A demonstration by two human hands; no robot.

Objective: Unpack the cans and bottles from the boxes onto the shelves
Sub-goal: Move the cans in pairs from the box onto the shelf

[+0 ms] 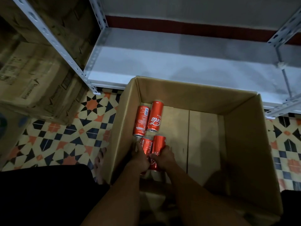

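Open cardboard box (241, 128) on patterned tile floor (53, 137), just in front of the white metal shelf (162, 62), whose visible board holds no cans. Four red cola cans lie on their sides in the box's near-left corner, long axes running roughly away from the person. Far pair: barcode can (141, 120) and logo can (155, 116), touching side by side, untouched. Near pair: left hand (140, 158) curls round the left near can (146, 146); right hand (162, 158) wraps the right near can (158, 145). Each hand grips across its can's lower half. Both hands level, neither nearer the shelf. Judgement: next move is lift up and forward over the box's far wall; cans need turning upright, since they lie flat. More closed cartons (32, 75) stacked left.
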